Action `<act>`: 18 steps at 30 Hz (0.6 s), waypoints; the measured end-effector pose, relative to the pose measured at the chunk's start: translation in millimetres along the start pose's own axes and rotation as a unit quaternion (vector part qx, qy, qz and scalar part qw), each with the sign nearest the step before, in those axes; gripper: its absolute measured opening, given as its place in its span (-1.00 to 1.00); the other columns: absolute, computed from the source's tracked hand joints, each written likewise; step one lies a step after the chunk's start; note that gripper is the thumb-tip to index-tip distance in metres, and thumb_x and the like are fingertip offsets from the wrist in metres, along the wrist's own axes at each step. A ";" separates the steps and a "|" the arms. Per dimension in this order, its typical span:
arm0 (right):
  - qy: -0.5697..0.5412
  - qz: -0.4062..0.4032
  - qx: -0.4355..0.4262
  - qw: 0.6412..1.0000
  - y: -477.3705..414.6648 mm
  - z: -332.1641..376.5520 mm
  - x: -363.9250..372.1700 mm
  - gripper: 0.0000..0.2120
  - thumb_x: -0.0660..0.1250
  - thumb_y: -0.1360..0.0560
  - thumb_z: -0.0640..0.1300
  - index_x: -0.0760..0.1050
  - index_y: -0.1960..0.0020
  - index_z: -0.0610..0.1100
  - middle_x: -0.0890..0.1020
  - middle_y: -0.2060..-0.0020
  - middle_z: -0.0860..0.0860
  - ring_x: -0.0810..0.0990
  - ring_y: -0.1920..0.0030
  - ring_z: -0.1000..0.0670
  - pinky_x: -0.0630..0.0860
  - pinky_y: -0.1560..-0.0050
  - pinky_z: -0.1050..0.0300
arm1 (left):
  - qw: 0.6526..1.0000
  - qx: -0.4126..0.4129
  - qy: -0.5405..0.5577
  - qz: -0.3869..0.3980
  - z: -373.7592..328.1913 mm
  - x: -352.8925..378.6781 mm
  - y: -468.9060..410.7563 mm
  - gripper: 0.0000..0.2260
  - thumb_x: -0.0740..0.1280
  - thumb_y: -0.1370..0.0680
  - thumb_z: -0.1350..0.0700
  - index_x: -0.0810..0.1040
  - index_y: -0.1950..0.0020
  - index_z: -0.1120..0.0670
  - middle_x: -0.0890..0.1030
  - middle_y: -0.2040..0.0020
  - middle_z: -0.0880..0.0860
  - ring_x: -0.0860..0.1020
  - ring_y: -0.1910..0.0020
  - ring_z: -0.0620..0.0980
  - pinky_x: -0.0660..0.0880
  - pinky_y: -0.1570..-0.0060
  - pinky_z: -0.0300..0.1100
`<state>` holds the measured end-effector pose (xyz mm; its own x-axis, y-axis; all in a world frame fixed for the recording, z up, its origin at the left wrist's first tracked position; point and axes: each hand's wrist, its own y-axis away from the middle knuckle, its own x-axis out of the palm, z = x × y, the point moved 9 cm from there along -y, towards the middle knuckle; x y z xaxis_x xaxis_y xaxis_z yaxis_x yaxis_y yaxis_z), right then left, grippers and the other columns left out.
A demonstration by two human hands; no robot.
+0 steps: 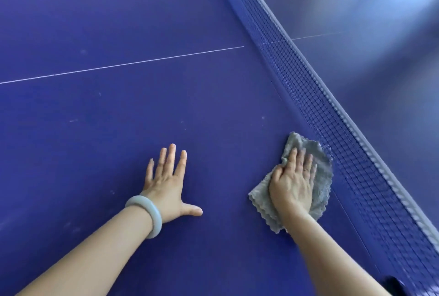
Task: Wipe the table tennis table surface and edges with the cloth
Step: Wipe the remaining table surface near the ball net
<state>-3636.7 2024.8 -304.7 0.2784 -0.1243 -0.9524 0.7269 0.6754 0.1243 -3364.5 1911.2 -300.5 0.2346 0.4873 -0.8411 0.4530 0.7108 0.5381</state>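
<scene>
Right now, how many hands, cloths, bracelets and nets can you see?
Hands: 2 (left hand, right hand)
Cloth: 1
Bracelet: 1
Net: 1
Total: 5

We can read no text, label, brand, number or sign anywhere, neither on the blue bench (118, 22), the net (332, 117) nor the grey cloth (323, 177).
</scene>
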 end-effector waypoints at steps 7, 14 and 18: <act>0.005 0.057 -0.404 0.913 79.5 71.5 25.2 -0.46 0.05 -0.70 0.02 0.07 -0.63 -0.06 0.06 -0.62 0.05 0.00 -0.62 0.05 -0.07 -0.60 0.06 | 0.996 -0.042 0.024 0.077 15.4 7.7 -25.3 0.37 0.36 -0.18 -0.55 -0.67 -0.36 0.05 -0.73 -0.29 0.08 -0.62 -0.37 0.19 -0.42 -0.43 0.24; 0.024 0.024 -0.075 0.997 -106.7 42.1 1.6 -0.36 -0.09 -0.66 0.04 -0.24 -0.63 -0.16 -0.16 -0.63 -0.09 -0.24 -0.61 -0.03 -0.27 -0.59 0.00 | 0.995 -0.057 0.028 0.071 21.0 17.9 -29.5 0.41 0.31 -0.10 -0.60 -0.77 -0.26 0.03 -0.76 -0.28 0.06 -0.71 -0.29 0.15 -0.50 -0.38 0.23; -0.008 0.048 -0.259 0.965 -68.4 117.2 23.3 -0.47 -0.11 -0.71 -0.06 -0.09 -0.64 -0.14 -0.05 -0.63 -0.01 -0.20 -0.61 0.06 -0.25 -0.59 0.10 | 0.995 -0.050 0.029 0.075 19.2 15.5 -26.1 0.40 0.33 -0.14 -0.58 -0.74 -0.30 0.04 -0.76 -0.28 0.06 -0.72 -0.28 0.14 -0.50 -0.38 0.21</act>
<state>-3606.3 1890.5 -302.7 0.3423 -0.0519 -0.9382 0.2878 0.9563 0.0521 -3356.2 1890.5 -328.6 0.2421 0.6186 -0.7475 0.3272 0.6732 0.6631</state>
